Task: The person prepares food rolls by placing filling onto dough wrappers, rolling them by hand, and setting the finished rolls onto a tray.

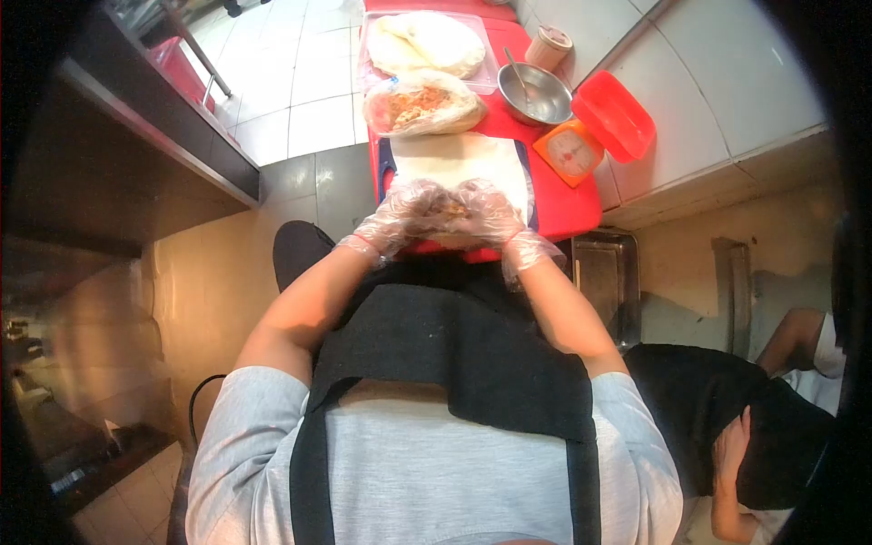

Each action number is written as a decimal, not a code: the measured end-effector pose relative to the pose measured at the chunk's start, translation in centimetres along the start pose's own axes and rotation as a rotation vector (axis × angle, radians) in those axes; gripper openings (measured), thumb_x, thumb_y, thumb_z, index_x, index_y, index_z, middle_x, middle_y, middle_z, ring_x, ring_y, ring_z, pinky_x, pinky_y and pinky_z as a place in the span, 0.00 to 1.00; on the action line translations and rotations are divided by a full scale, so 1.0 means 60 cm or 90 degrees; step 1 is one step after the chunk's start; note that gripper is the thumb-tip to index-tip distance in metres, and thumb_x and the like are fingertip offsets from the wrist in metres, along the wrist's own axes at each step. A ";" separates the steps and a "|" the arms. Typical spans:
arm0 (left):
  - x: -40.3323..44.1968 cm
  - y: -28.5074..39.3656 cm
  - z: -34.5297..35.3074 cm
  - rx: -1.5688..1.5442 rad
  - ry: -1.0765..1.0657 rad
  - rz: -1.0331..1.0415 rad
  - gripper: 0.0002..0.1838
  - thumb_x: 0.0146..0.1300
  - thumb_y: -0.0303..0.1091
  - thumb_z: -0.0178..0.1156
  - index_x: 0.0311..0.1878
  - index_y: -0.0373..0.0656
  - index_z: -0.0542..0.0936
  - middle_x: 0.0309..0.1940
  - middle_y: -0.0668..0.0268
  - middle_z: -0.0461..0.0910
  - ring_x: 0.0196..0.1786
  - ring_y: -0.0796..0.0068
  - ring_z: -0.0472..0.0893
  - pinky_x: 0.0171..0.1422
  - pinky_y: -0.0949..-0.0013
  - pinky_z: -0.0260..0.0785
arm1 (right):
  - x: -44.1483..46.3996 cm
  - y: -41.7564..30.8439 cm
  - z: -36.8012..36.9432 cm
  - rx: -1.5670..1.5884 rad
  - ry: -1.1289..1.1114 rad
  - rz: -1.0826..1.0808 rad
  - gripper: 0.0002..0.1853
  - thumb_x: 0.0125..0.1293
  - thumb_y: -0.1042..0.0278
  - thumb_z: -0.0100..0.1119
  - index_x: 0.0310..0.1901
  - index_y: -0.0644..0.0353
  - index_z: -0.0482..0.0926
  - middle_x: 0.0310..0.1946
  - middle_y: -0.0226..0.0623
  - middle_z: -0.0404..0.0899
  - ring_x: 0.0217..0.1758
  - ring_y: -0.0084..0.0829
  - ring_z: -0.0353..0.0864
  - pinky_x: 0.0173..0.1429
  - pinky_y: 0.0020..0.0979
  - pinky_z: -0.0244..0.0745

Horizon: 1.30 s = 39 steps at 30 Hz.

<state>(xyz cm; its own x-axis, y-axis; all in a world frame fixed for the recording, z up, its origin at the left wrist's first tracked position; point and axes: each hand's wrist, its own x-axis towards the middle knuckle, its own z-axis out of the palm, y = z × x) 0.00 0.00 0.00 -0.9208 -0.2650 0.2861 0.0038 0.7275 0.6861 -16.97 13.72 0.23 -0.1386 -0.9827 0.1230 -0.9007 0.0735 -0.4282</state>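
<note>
Both of my hands wear clear plastic gloves. My left hand (411, 214) and my right hand (487, 211) are curled around the near end of a pale flat wrapper (459, 159). Between them shows some brownish filling (451, 211), partly covered by my fingers. The wrapper lies on a dark blue-edged board (387, 168) on the red table (577, 207). Just beyond it sits a plastic bag (425, 104) of orange and pale shredded filling.
Behind the bag, a clear tray (489, 68) holds a pale wrapped stack. To the right are a steel bowl (548, 95) with a spoon, an orange scale (569, 153), a red container (614, 115) and a lidded cup (549, 47). A co-worker's hand (730, 445) shows at lower right.
</note>
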 end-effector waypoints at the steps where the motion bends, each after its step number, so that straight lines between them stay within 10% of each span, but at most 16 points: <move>1: 0.000 0.017 -0.004 -0.021 -0.026 -0.077 0.13 0.58 0.41 0.73 0.37 0.43 0.82 0.41 0.57 0.83 0.46 0.65 0.81 0.55 0.62 0.73 | 0.004 0.009 0.010 -0.010 -0.005 -0.012 0.16 0.54 0.59 0.71 0.43 0.54 0.85 0.43 0.43 0.83 0.50 0.44 0.82 0.56 0.41 0.76; 14: -0.021 -0.004 -0.002 0.008 0.050 -0.125 0.17 0.58 0.40 0.74 0.46 0.42 0.82 0.39 0.56 0.84 0.42 0.60 0.84 0.49 0.61 0.76 | 0.028 -0.007 0.034 -0.031 0.012 -0.074 0.16 0.58 0.53 0.71 0.41 0.56 0.87 0.37 0.41 0.85 0.45 0.43 0.84 0.53 0.42 0.76; 21: -0.016 0.000 -0.017 0.065 0.163 0.148 0.12 0.53 0.37 0.74 0.38 0.46 0.83 0.37 0.60 0.84 0.41 0.62 0.84 0.46 0.63 0.77 | -0.008 -0.016 0.006 0.120 0.102 -0.052 0.11 0.60 0.60 0.66 0.42 0.54 0.86 0.41 0.39 0.85 0.47 0.43 0.83 0.54 0.40 0.77; 33: -0.046 -0.052 0.004 0.057 0.180 0.081 0.05 0.53 0.30 0.71 0.27 0.47 0.82 0.26 0.66 0.82 0.31 0.66 0.83 0.37 0.65 0.76 | 0.021 -0.032 0.026 0.007 -0.010 -0.029 0.14 0.55 0.52 0.69 0.34 0.54 0.86 0.35 0.41 0.84 0.45 0.43 0.83 0.53 0.42 0.76; 36: -0.030 -0.007 -0.029 0.428 -0.035 0.077 0.05 0.54 0.28 0.71 0.33 0.44 0.84 0.30 0.64 0.84 0.32 0.66 0.84 0.40 0.65 0.76 | 0.027 -0.025 0.027 0.031 0.108 -0.068 0.18 0.52 0.50 0.71 0.37 0.56 0.86 0.37 0.44 0.84 0.46 0.46 0.82 0.54 0.44 0.76; 39: -0.040 0.014 -0.028 -0.070 0.131 -0.079 0.08 0.56 0.28 0.72 0.37 0.42 0.83 0.30 0.62 0.83 0.34 0.62 0.85 0.42 0.63 0.77 | 0.025 -0.016 0.039 -0.041 0.043 -0.092 0.22 0.51 0.48 0.73 0.41 0.56 0.86 0.40 0.46 0.83 0.48 0.49 0.81 0.56 0.46 0.75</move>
<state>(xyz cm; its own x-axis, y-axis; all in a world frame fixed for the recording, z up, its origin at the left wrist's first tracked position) 2.85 0.15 1.00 -0.8180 -0.4794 0.3179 -0.0510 0.6109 0.7901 -15.33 11.77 -1.28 -0.0318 -0.9702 0.2401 -0.9374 -0.0544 -0.3441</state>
